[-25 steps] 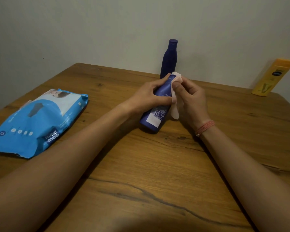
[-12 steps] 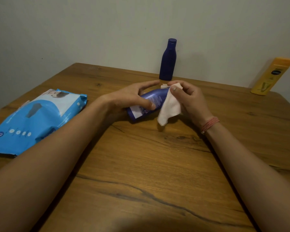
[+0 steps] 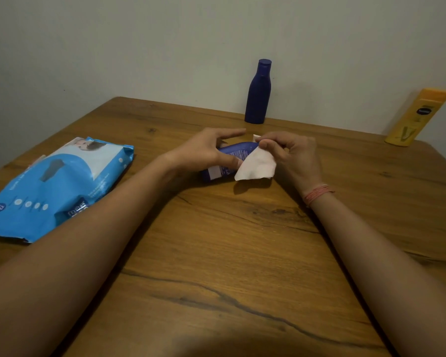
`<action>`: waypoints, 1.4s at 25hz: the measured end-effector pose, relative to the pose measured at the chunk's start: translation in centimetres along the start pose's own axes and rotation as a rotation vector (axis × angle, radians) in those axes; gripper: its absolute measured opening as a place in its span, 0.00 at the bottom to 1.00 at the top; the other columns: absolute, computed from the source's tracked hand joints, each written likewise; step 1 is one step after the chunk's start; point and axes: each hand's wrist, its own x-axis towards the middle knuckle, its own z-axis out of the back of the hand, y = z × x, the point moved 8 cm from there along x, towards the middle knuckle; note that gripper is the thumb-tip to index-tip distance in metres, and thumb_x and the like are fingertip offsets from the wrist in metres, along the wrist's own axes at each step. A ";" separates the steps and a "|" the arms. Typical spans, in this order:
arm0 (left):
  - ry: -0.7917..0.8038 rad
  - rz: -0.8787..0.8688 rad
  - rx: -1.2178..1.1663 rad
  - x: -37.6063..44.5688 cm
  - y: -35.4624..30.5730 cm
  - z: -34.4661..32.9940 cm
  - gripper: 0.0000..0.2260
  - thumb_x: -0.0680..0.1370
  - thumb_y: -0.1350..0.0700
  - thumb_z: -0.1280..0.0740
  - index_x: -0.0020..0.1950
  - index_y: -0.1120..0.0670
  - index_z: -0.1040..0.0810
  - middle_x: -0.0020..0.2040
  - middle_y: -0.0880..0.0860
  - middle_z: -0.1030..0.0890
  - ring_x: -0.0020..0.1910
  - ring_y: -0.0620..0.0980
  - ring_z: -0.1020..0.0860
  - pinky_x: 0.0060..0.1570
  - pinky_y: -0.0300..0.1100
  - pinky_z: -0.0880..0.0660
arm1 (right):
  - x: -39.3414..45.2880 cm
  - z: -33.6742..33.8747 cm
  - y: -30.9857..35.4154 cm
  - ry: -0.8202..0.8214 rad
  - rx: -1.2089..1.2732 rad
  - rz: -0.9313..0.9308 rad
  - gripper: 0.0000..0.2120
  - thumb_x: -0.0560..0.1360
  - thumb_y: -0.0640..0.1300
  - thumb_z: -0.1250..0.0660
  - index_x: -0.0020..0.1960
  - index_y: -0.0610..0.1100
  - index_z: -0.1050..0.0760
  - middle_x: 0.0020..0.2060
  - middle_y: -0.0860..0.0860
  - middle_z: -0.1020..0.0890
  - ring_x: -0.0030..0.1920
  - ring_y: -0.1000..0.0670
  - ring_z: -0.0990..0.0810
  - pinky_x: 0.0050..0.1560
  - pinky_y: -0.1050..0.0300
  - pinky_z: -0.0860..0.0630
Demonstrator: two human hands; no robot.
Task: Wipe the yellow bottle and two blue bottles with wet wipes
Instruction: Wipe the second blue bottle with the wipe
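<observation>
A blue bottle (image 3: 236,152) lies tilted near the table's middle, held in my left hand (image 3: 207,150), thumb and fingers round its body. My right hand (image 3: 291,153) pinches a white wet wipe (image 3: 256,166) against the bottle's upper end; the wipe hangs down over the bottle. A second, darker blue bottle (image 3: 258,92) stands upright at the back against the wall. The yellow bottle (image 3: 417,117) leans against the wall at the back right.
A blue pack of wet wipes (image 3: 54,186) lies on the left of the wooden table (image 3: 229,253). A pale wall runs close behind the table's far edge. The table's right corner lies just beyond the yellow bottle.
The held bottle has tipped from near upright to lying more sideways, its base swinging left. The wipe has unfolded and hangs wider from my right hand.
</observation>
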 end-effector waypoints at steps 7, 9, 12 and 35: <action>-0.017 0.091 -0.397 -0.4 2.0 0.3 0.34 0.70 0.53 0.24 0.74 0.43 0.32 0.65 0.51 0.25 0.56 0.53 0.19 0.53 0.48 0.19 | -0.1 0.5 0.6 -0.008 0.095 0.024 0.15 0.76 0.39 0.32 0.62 0.45 0.21 0.57 0.55 0.19 0.60 0.59 0.23 0.59 0.69 0.25; 0.024 0.075 -0.423 -0.4 2.1 0.1 0.35 0.68 0.52 0.24 0.73 0.43 0.31 0.64 0.50 0.25 0.55 0.51 0.18 0.51 0.44 0.19 | -0.2 0.6 -0.1 -0.005 0.272 -0.053 0.14 0.76 0.36 0.32 0.60 0.46 0.21 0.55 0.54 0.17 0.59 0.57 0.21 0.57 0.65 0.23; 0.059 0.055 -0.418 -0.4 2.1 0.1 0.31 0.69 0.51 0.24 0.71 0.43 0.29 0.64 0.51 0.24 0.54 0.49 0.18 0.48 0.41 0.20 | -0.2 0.9 -1.5 -0.040 0.475 -0.173 0.11 0.76 0.36 0.33 0.57 0.44 0.19 0.51 0.54 0.16 0.54 0.57 0.19 0.50 0.65 0.21; -0.042 0.039 -1.178 0.0 0.2 -3.0 0.24 0.83 0.40 0.48 0.69 0.54 0.27 0.60 0.58 0.18 0.54 0.52 0.18 0.53 0.47 0.21 | -1.7 -5.5 5.7 0.292 -0.347 0.310 0.24 0.84 0.48 0.52 0.78 0.44 0.46 0.78 0.48 0.44 0.79 0.52 0.51 0.78 0.51 0.61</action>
